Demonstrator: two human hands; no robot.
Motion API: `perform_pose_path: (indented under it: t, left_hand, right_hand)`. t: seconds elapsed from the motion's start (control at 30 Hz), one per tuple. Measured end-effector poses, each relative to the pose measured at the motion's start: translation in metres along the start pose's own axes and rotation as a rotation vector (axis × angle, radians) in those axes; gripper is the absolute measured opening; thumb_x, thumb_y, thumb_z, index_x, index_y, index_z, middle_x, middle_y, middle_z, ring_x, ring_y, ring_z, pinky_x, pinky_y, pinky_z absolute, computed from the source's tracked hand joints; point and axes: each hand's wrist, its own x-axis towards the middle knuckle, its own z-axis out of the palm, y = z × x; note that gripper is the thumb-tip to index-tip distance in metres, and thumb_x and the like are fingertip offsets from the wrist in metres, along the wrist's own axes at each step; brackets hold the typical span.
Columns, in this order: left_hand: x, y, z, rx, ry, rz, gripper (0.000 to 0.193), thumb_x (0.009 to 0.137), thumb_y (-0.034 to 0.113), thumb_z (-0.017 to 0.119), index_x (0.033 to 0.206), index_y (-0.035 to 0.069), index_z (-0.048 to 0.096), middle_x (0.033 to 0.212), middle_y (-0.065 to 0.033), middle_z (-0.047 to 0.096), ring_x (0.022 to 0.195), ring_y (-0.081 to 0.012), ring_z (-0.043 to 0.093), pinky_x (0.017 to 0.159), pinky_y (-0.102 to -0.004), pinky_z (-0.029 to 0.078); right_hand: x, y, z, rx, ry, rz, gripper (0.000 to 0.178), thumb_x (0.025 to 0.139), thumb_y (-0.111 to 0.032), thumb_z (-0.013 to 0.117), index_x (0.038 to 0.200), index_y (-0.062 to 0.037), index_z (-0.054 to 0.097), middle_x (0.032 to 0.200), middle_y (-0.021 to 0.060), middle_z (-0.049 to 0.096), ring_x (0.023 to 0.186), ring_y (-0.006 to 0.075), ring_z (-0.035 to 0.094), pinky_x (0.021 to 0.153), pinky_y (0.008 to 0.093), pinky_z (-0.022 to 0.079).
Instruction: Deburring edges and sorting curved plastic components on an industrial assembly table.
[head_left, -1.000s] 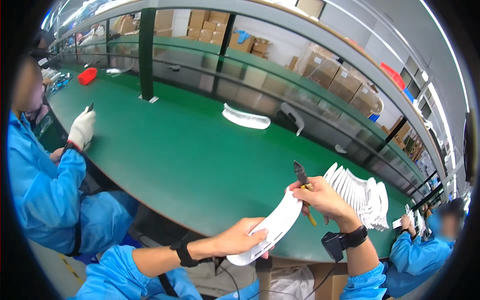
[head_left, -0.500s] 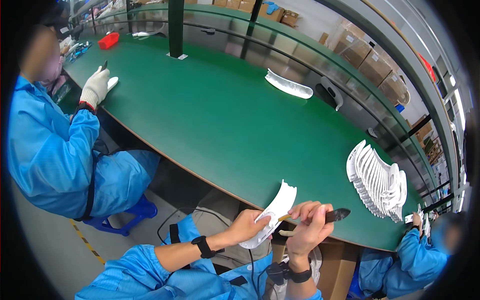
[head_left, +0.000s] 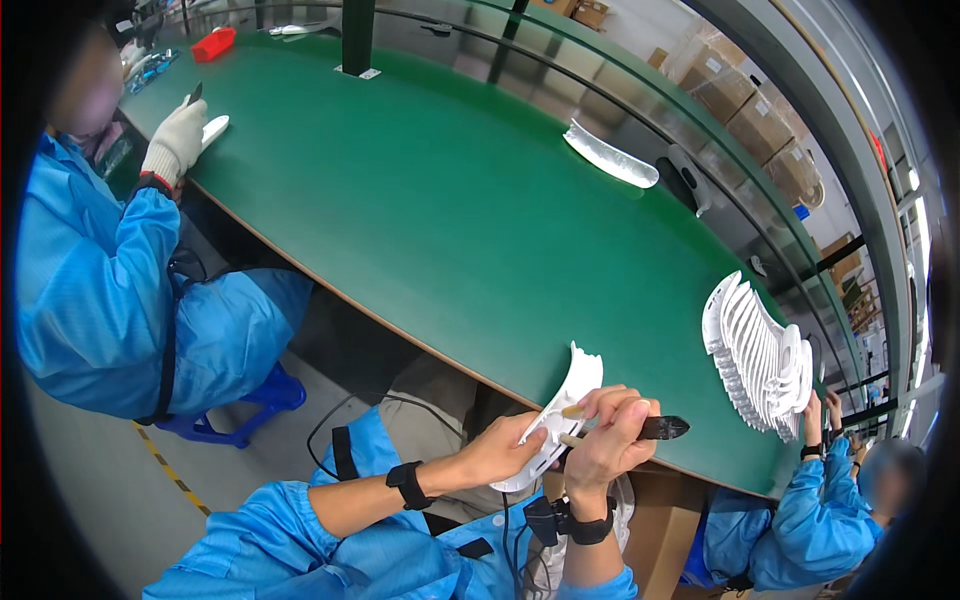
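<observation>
My left hand [head_left: 503, 452] is closed on the near end of a long, curved white plastic part [head_left: 574, 388], thumb on top. The part slants over the table's front edge with its notched end pointing away from me. My right hand [head_left: 612, 432] is closed round a knife-like tool [head_left: 664, 428], whose dark pointed end sticks out to the right. On the left of that fist, a yellowish tip and a paler tip show at the white part's side; I cannot tell whether they belong to the tool.
Many similar white parts [head_left: 757, 360] stand nested in a row at the right of the green table [head_left: 400, 230]. Another white part [head_left: 612, 160] lies at the back. A gloved co-worker [head_left: 175, 145] sits left, another person [head_left: 835, 500] right. An open cardboard box [head_left: 665, 525] stands below the edge.
My right hand has turned slightly and shifted up a little along the white part, its yellowish tip farther from me. My left hand keeps its hold. The right-hand co-worker's arms are raised higher.
</observation>
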Motion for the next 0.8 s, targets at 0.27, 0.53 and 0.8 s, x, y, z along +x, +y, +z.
perform_pose_path:
  t: [0.27, 0.53, 0.8]
  left_hand:
    - [-0.001, 0.002, -0.004, -0.065, -0.037, -0.19, 0.025, 0.096, 0.019, 0.043, 0.095, -0.002, 0.055, 0.071, -0.0003, 0.059, 0.063, -0.0039, 0.052, 0.054, -0.0227, 0.044]
    - [-0.002, 0.02, -0.006, -0.096, -0.038, -0.204, 0.025, 0.096, 0.018, 0.042, 0.091, -0.002, 0.056, 0.066, -0.0013, 0.058, 0.062, -0.003, 0.051, 0.053, -0.0225, 0.043]
    - [-0.003, 0.017, -0.008, 0.034, 0.011, -0.147, 0.024, 0.095, 0.018, 0.044, 0.089, -0.003, 0.054, 0.063, -0.0053, 0.059, 0.058, -0.0059, 0.049, 0.052, -0.026, 0.042]
  right_hand:
    - [-0.01, -0.007, 0.002, -0.007, -0.073, -0.105, 0.034, 0.096, -0.024, 0.036, 0.066, -0.0071, 0.031, 0.055, 0.0038, 0.037, 0.052, 0.0146, 0.041, 0.051, 0.0306, 0.041]
    - [-0.007, -0.006, 0.002, 0.021, -0.138, -0.021, 0.03, 0.096, -0.021, 0.038, 0.07, -0.0049, 0.035, 0.057, 0.0049, 0.042, 0.053, 0.0151, 0.043, 0.051, 0.03, 0.041]
    - [-0.007, -0.006, 0.012, 0.007, -0.138, -0.007, 0.028, 0.096, -0.017, 0.04, 0.072, -0.0031, 0.038, 0.059, 0.0062, 0.046, 0.054, 0.0151, 0.045, 0.052, 0.0296, 0.04]
